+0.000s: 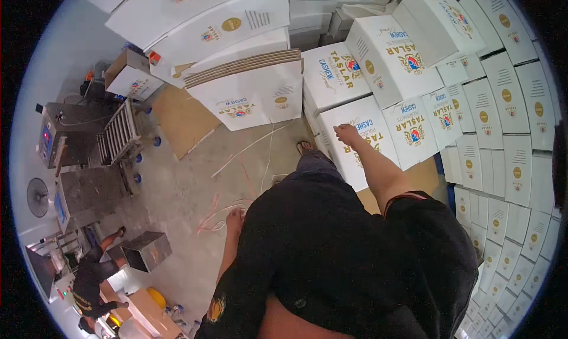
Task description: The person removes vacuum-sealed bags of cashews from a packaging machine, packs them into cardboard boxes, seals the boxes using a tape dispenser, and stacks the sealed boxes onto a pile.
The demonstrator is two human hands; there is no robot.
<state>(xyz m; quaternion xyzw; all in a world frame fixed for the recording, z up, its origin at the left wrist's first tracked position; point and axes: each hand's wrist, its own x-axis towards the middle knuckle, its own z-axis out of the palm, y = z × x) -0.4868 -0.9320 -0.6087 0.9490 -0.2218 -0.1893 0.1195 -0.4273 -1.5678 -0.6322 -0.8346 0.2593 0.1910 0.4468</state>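
Observation:
My right hand [348,135] is over the near face of a white cashew carton [357,155], its fingers curled in. Nothing shows in it, and whether it touches the carton cannot be made out. Low at my left side, my left hand [235,219] has its fingers folded. Thin pale and pink straps [208,227] lie on the floor just beyond it, and what it may hold is hidden. Behind the near carton stand more cashew cartons [335,77], some stacked higher. A bundle of flattened cartons [254,99] leans upright left of them.
Rows of white cartons [503,105] are stacked high at the right. A brown cardboard sheet [180,123] lies on the floor. At the left are a roller conveyor [117,132], a fan [37,197], a metal bin [148,251] and another person [94,280] by a bench.

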